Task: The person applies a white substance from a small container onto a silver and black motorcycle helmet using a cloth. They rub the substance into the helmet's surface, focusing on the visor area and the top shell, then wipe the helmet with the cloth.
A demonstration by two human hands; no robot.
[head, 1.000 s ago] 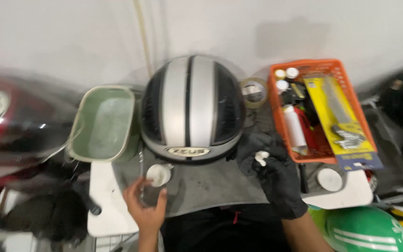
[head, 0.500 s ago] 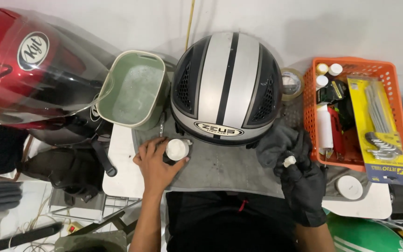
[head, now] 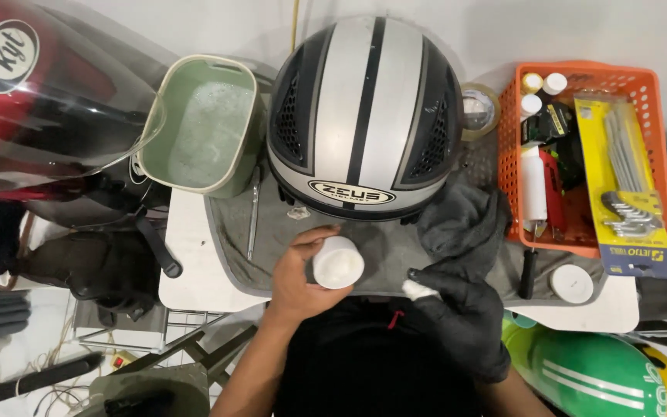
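A silver and black striped helmet stands on a grey cloth mat on a small white table. My bare left hand holds a small open white jar of pale paste just in front of the helmet. My right hand, in a black glove, sits close beside it with a dab of white paste on its fingertip. A dark grey rag lies bunched right of the helmet.
A pale green tub of soapy water stands to the left. An orange basket with bottles and a hex key set sits at right. A red helmet is far left, a green one lower right. A white lid lies nearby.
The view has shifted so the helmet sits more central. My left hand brought the jar rightwards toward my body, and my gloved right hand moved close to it with paste on a fingertip.
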